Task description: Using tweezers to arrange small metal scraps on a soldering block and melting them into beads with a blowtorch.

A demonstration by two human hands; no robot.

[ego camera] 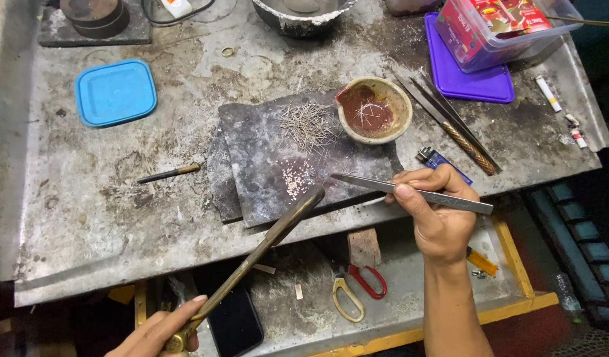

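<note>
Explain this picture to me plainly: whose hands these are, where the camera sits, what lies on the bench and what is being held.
The one camera is worn on the person's head and looks down at their own two bare hands over a worn metal bench. The left hand grips the end of a long brass tube, whose tip reaches a dark slab. The right hand holds steel tweezers pointing at that slab. On the slab lie thin wire pieces and tiny pale beads. Nearby are a clay bowl, a blue lid and metal files.

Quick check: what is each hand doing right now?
Left hand: closed on a long brass blowpipe.
Right hand: closed on steel tweezers.
</note>
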